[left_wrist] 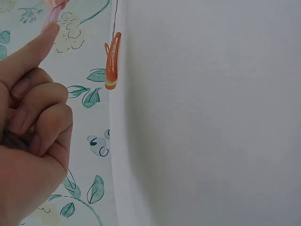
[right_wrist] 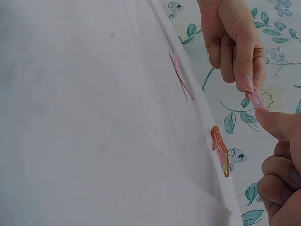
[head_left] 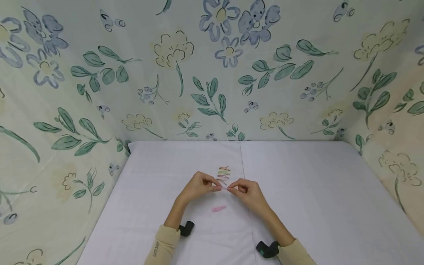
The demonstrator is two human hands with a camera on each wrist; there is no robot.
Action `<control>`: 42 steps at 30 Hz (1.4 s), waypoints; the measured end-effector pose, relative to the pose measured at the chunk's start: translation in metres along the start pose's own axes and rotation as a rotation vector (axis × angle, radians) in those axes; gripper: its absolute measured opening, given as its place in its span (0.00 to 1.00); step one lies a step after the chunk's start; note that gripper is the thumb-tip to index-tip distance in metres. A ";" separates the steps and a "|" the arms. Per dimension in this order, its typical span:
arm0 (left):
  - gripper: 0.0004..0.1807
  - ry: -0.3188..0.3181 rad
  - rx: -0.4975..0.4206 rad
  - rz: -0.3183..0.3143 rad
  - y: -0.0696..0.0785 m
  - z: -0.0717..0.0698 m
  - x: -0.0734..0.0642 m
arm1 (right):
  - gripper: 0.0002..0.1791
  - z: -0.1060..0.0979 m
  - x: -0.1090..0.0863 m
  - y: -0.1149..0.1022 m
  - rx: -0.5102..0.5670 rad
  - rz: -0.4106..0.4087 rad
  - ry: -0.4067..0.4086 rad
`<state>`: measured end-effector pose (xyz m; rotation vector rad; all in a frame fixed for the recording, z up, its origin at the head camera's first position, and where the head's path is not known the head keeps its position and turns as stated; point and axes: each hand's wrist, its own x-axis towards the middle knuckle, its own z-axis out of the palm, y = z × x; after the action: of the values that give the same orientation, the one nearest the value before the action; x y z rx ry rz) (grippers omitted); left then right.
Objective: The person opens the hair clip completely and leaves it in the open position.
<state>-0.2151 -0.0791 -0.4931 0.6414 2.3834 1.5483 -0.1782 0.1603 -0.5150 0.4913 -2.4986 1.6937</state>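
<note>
Both hands meet over the middle of the white table, each pinching one end of a small pink snap hair clip (right_wrist: 255, 99) between thumb and forefinger. My left hand (head_left: 200, 185) comes from the left, its other fingers curled in toward the palm. Opposite it, my right hand (head_left: 249, 192) has its remaining fingers folded too. Just beyond the fingertips, several snap hair clips (head_left: 223, 172) in orange, green and pink lie in a column, their parts spread apart. Nearer the person lies another pink hair clip (head_left: 218, 209), flat on the cloth.
A white cloth (head_left: 298, 191) with a crease running front to back covers the table. Flower-printed fabric (head_left: 212, 88) hangs behind and at both sides. Black devices (head_left: 187, 228) are worn at the wrists, beside beige sleeves (head_left: 164, 243).
</note>
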 end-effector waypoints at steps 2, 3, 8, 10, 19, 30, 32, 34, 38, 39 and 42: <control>0.03 0.004 -0.006 0.008 0.000 0.000 0.000 | 0.03 0.000 0.000 -0.001 -0.013 0.001 0.013; 0.02 0.007 -0.010 0.009 0.000 0.001 0.001 | 0.03 0.000 0.000 -0.002 -0.018 -0.003 0.020; 0.02 0.037 -0.021 0.021 -0.001 0.002 0.001 | 0.02 0.002 -0.001 -0.003 -0.032 -0.040 0.049; 0.02 0.057 -0.024 0.034 -0.001 0.003 0.001 | 0.02 0.003 -0.001 -0.003 -0.028 -0.058 0.068; 0.03 0.212 -0.061 0.165 0.002 0.010 0.003 | 0.02 0.016 0.002 -0.004 -0.026 -0.131 0.222; 0.05 0.358 0.079 0.203 0.005 0.021 0.007 | 0.06 0.027 0.007 -0.006 -0.042 -0.166 0.306; 0.05 0.358 0.093 0.182 0.006 0.020 0.007 | 0.04 0.028 0.008 -0.006 -0.037 -0.162 0.296; 0.04 0.341 0.096 0.158 0.005 0.017 0.007 | 0.02 0.028 0.009 -0.004 -0.041 -0.148 0.281; 0.02 0.263 0.107 0.106 0.002 0.009 0.007 | 0.02 0.027 0.009 -0.003 -0.037 -0.105 0.234; 0.02 0.239 0.108 0.088 0.001 0.007 0.007 | 0.03 0.027 0.009 -0.002 -0.043 -0.092 0.221; 0.03 0.172 0.136 0.032 0.000 0.001 0.006 | 0.04 0.028 0.008 -0.002 -0.063 -0.037 0.166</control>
<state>-0.2201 -0.0756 -0.4929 0.5970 2.6363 1.5211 -0.1819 0.1325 -0.5219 0.3724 -2.4011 1.5683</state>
